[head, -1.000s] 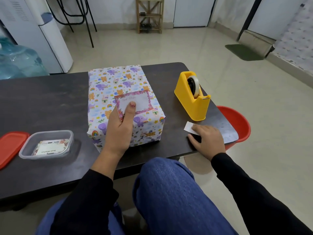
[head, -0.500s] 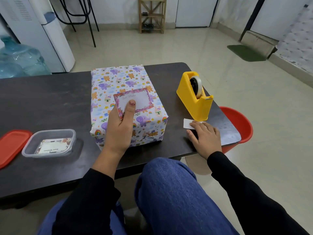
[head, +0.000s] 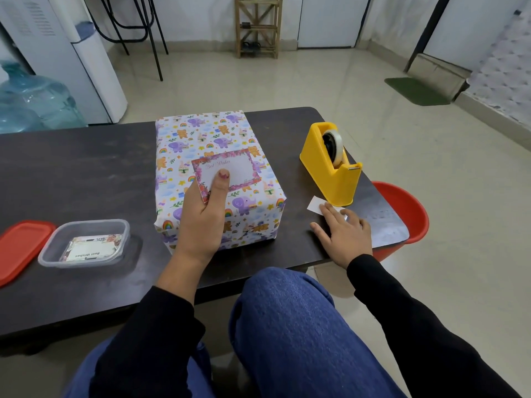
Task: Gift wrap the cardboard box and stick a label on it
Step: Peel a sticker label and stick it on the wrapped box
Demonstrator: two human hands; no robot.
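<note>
The left hand pinches a "Best Wishes" label over the wrapped box, thumb on top. To the right, the right hand lies flat and open on the desk, fingertips touching a white paper strip near the yellow tape dispenser.

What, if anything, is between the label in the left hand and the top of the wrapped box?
Nothing visible. The left hand pinches the label over the top of the wrapped box, thumb on its face; only the fingers hidden under its near corner could lie between. The tape dispenser stands off to the side.
</note>
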